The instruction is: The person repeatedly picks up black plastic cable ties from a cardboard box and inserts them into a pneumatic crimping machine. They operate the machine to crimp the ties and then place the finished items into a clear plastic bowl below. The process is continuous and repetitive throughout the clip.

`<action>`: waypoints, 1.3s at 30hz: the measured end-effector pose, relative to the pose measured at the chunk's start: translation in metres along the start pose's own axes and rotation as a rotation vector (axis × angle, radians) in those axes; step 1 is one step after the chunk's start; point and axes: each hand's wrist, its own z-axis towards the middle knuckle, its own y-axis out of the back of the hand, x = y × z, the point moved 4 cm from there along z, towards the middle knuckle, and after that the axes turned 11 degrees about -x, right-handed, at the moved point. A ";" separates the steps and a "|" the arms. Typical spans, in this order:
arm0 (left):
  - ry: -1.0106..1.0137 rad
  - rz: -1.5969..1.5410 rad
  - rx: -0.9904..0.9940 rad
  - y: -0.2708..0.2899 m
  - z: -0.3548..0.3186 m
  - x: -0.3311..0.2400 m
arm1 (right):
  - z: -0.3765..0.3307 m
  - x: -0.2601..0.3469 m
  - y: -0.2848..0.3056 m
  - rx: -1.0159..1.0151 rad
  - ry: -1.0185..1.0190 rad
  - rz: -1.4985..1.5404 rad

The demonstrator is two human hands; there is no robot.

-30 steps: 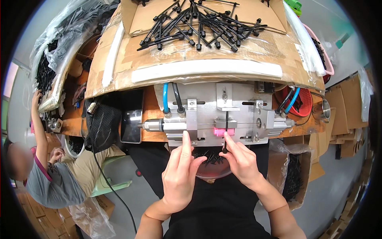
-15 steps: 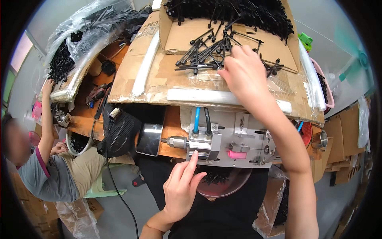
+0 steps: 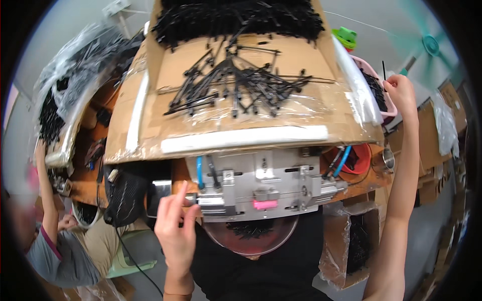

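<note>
Black rod (image 3: 383, 69) in right hand (image 3: 402, 95), lower end out of sight

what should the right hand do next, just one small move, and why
Probably bring the right hand slightly left over the pink basket and release the thin black rod: the fingers pinch that rod, the hand shows at the basket's right rim, and black pieces already lie inside.

- Rod pile (image 3: 233, 85): on cardboard platform (image 3: 118, 135), behind metal fixture (image 3: 243, 185).
- Fixture: at front edge of table (image 3: 369, 186).
- Bowl (image 3: 249, 247): before fixture; dark pieces inside.
- Basket (image 3: 392, 108): right of platform.
- Carton (image 3: 335, 243): right of bowl.
- Mesh bag (image 3: 125, 200): left of fixture.
</note>
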 end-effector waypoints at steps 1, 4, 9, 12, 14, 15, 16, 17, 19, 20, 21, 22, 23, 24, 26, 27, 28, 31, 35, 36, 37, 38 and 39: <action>-0.029 -0.008 -0.006 -0.004 0.009 -0.005 | 0.016 -0.043 -0.014 -0.003 -0.011 -0.057; -0.172 -0.002 -0.032 -0.015 0.043 -0.019 | 0.045 -0.103 -0.056 -0.003 -0.032 -0.144; -0.319 0.096 0.011 -0.037 0.113 -0.025 | 0.068 -0.108 -0.084 -0.136 0.146 -0.135; -0.359 0.093 0.056 -0.060 0.153 -0.006 | 0.052 0.035 -0.038 -0.149 0.332 0.117; -0.440 0.158 0.105 -0.072 0.164 0.003 | 0.020 0.129 -0.014 -0.131 0.530 0.498; -0.472 0.158 0.124 -0.075 0.167 0.004 | 0.005 0.171 -0.006 -0.131 0.690 0.625; -0.499 0.170 0.143 -0.074 0.167 0.006 | -0.007 0.209 -0.009 0.043 0.759 0.729; -0.496 0.144 0.160 -0.075 0.166 0.010 | -0.024 0.241 -0.010 0.129 0.800 0.800; -0.494 0.086 0.193 -0.075 0.164 0.013 | -0.051 0.292 -0.013 0.150 0.998 0.824; -0.505 0.075 0.174 -0.072 0.163 0.014 | -0.059 0.312 -0.025 0.177 1.041 0.802; -0.514 0.060 0.172 -0.070 0.162 0.018 | -0.062 0.330 -0.032 0.265 1.049 0.690; -0.531 0.043 0.163 -0.068 0.162 0.021 | -0.065 0.343 -0.037 0.296 1.080 0.613; -0.548 0.027 0.153 -0.065 0.163 0.023 | -0.066 0.353 -0.042 0.326 1.110 0.534; -0.522 0.031 0.168 -0.064 0.161 0.028 | -0.068 0.358 -0.046 0.332 1.130 0.546; -0.506 0.015 0.150 -0.057 0.162 0.032 | -0.070 0.365 -0.053 0.344 1.171 0.569; -0.497 0.006 0.142 -0.053 0.162 0.034 | -0.071 0.368 -0.054 0.318 1.196 0.557; -0.486 0.002 0.140 -0.051 0.162 0.037 | -0.072 0.370 -0.055 0.293 1.220 0.544; -0.442 -0.007 0.184 -0.043 0.164 0.044 | -0.073 0.375 -0.061 0.279 1.291 0.558; -0.420 -0.045 0.086 -0.035 0.159 0.038 | -0.066 0.359 -0.053 0.292 1.184 0.830; -0.441 -0.026 0.066 -0.031 0.159 0.037 | -0.060 0.350 -0.038 0.310 1.060 0.935; -0.459 -0.013 0.049 -0.031 0.158 0.038 | -0.054 0.337 -0.026 0.332 0.931 1.033; -0.463 0.011 0.052 -0.032 0.158 0.037 | -0.046 0.317 -0.015 0.278 0.844 1.023; -0.338 -0.029 0.131 -0.032 0.158 0.039 | -0.038 0.296 -0.005 0.225 0.766 1.026</action>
